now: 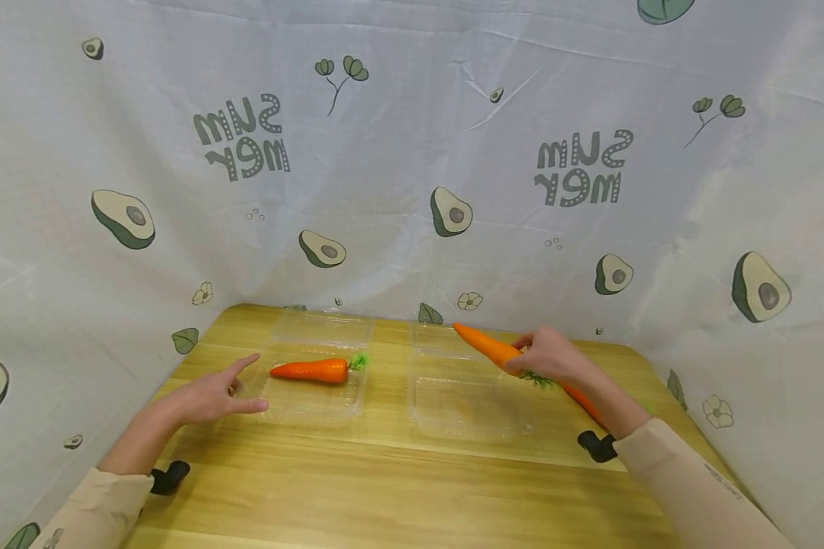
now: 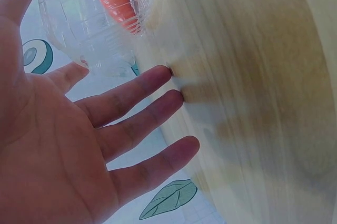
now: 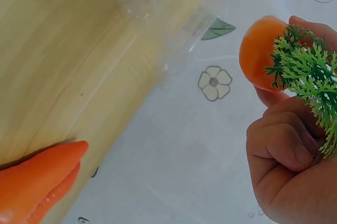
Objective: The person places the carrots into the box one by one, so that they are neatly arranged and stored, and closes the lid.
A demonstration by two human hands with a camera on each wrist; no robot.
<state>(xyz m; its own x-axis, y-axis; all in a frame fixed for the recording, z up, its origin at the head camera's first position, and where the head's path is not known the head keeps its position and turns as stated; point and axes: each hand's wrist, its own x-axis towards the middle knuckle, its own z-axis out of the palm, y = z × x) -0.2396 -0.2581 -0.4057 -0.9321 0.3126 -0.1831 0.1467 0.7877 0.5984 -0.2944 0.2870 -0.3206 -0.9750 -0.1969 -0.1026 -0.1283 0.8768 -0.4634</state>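
My right hand (image 1: 552,354) pinches an orange carrot (image 1: 484,345) near its leafy green end, with the tip pointing up and left. The carrot is raised above the back of a clear plastic clamshell box (image 1: 467,428), whose lid stands open toward the curtain. To the left, a second clear box (image 1: 316,415) holds a carrot (image 1: 316,371) lying crosswise, greens to the right. My left hand (image 1: 213,395) is beside that box's left edge, thumb and index finger apart. In the left wrist view its fingers (image 2: 142,121) are spread, with nothing in the palm.
More carrot (image 1: 584,402) lies on the wooden table (image 1: 384,488) at the right, partly hidden by my right forearm; two carrot bodies (image 3: 42,179) show side by side in the right wrist view. A white curtain (image 1: 384,152) with avocado prints encloses the table's back and sides.
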